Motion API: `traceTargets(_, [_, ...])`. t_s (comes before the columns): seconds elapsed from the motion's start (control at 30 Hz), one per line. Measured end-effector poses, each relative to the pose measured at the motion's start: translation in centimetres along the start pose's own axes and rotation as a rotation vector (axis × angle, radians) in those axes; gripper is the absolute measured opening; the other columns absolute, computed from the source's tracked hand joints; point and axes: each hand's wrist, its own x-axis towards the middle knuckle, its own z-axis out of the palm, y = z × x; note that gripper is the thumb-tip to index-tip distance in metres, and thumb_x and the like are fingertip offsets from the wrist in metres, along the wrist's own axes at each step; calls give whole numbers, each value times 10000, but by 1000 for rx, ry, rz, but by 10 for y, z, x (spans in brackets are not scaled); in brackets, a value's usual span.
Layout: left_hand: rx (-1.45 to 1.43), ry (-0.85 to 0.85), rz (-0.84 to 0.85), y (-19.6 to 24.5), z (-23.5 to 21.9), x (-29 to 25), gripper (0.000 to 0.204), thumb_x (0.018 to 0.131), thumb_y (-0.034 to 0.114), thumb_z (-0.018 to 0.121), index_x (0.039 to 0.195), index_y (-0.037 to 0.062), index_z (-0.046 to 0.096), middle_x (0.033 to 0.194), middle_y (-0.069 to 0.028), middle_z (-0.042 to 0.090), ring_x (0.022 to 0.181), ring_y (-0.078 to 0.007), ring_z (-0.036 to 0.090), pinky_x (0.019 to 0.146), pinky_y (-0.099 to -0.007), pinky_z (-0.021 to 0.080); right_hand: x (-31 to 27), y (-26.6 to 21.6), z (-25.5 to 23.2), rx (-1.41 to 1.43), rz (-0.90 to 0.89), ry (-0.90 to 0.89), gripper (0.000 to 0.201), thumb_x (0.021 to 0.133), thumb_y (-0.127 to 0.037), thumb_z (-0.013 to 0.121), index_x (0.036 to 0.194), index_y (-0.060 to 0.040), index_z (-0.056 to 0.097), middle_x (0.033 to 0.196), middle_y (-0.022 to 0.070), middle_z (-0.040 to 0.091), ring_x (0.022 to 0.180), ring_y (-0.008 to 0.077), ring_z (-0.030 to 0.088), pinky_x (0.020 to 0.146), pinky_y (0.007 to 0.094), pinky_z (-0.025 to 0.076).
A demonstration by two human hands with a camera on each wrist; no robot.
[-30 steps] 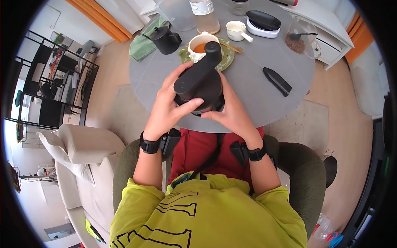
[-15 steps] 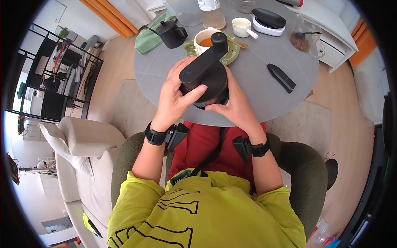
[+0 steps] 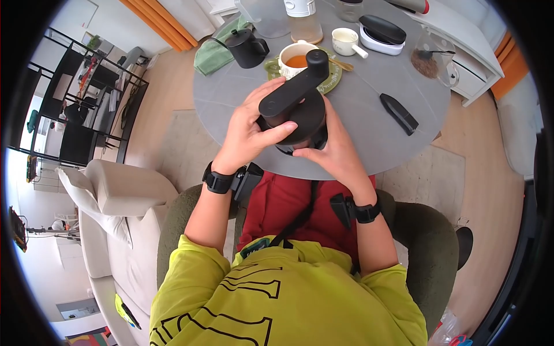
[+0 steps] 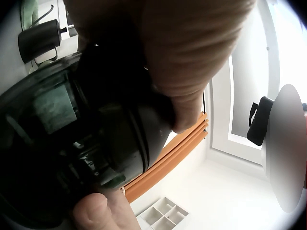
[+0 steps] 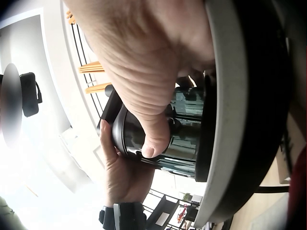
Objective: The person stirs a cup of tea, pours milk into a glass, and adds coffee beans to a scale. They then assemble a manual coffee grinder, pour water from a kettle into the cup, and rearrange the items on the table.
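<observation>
Both hands hold a black grinder-like device [image 3: 303, 118] with a crank arm and round knob on top, near the front edge of the round grey table [image 3: 369, 153]. The left hand [image 3: 245, 135] grips its upper part from the left, thumb across the lid. Lower on the right side, the right hand [image 3: 340, 153] wraps the body, its thumb at the front. In the right wrist view the device [image 5: 187, 132] shows a clear lower section above a dark base, with the right thumb pressed on it. Behind the knob stands a cup of orange-brown liquid [image 3: 297, 60] on a green plate [image 3: 330, 86].
A black pot [image 3: 247, 51] and green cloth [image 3: 216, 56] lie back left. Further back are a bottle [image 3: 304, 26], small white cup [image 3: 344, 40] and white case with black lid [image 3: 382, 36]. To the right are a black handheld tool [image 3: 398, 114] and glass jug [image 3: 427, 60].
The table and its objects have shifted slightly right and down in the head view. Both hands keep their grip on the device, and the crank stands at about the same angle.
</observation>
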Motion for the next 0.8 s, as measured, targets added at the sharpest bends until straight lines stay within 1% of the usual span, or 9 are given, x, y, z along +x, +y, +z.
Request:
traceTargets(0.17, [-7, 79, -1, 10, 9, -1, 446, 731, 161, 759, 1143, 31, 647, 1227, -139, 601, 1287, -338, 436, 1048, -429, 356, 1, 2, 0, -22, -6, -1, 1008, 649, -207, 840, 1435, 6, 246, 1405, 214, 397, 1308, 351, 403, 1057, 407, 363])
traceTargets(0.23, [311, 124, 138, 17, 11, 0, 457, 730, 153, 764, 1148, 16, 638, 1218, -145, 604, 1283, -347, 438, 1036, -428, 369, 1, 4, 1, -12, -4, -1, 1015, 644, -204, 843, 1436, 7, 244, 1402, 215, 399, 1304, 352, 407, 1058, 408, 363])
traceTargets(0.37, [394, 247, 161, 37, 18, 0, 449, 753, 156, 754, 1156, 3, 627, 1201, -129, 617, 1233, -296, 494, 1019, -401, 388, 1, 4, 1, -3, -5, 3, 1034, 632, -198, 848, 1442, 5, 237, 1401, 218, 400, 1300, 357, 411, 1065, 408, 358])
traceTargets(0.43, [-141, 239, -52, 36, 12, -2, 420, 782, 148, 737, 1156, -5, 623, 1198, -97, 624, 1171, -224, 537, 1004, -358, 398, 0, 6, 2, -53, -2, 10, 1053, 618, -187, 855, 1447, 2, 233, 1396, 228, 404, 1297, 357, 416, 1068, 407, 356])
traceTargets(0.47, [-216, 256, -68, 42, 7, 0, 385, 817, 125, 700, 1170, -3, 615, 1201, -79, 624, 1125, -178, 555, 1002, -331, 391, 0, 6, 2, -53, -4, 8, 1053, 618, -187, 855, 1447, 2, 233, 1396, 228, 404, 1297, 357, 416, 1068, 407, 356])
traceTargets(0.5, [-220, 261, -12, 37, 1, 2, 351, 869, 140, 639, 1186, -6, 603, 1221, -93, 611, 1142, -187, 545, 999, -324, 389, 1, 6, 2, -37, 7, 9, 1056, 616, -182, 856, 1448, 1, 232, 1394, 232, 405, 1298, 354, 417, 1067, 406, 356])
traceTargets(0.57, [-361, 323, -49, 39, -11, 4, 335, 914, 186, 584, 1191, -1, 599, 1238, -107, 597, 1155, -194, 536, 1006, -328, 388, 1, 6, 3, -19, 15, 8, 1058, 614, -178, 856, 1448, 0, 231, 1391, 236, 406, 1298, 351, 417, 1066, 404, 356])
traceTargets(0.63, [-445, 392, -90, 34, -24, 6, 332, 944, 217, 556, 1188, -3, 601, 1241, -113, 593, 1145, -186, 542, 1000, -321, 404, 0, 6, 3, -7, 51, 6, 1055, 613, -166, 854, 1448, 1, 230, 1380, 238, 415, 1291, 345, 426, 1063, 400, 356])
traceTargets(0.8, [-231, 556, -107, 23, -63, 12, 306, 925, 183, 604, 1176, 8, 613, 1141, -56, 625, 1040, -128, 579, 929, -270, 434, 1, 4, 3, 17, 18, -2, 1041, 618, -164, 850, 1441, 6, 235, 1363, 227, 434, 1269, 341, 447, 1052, 396, 362])
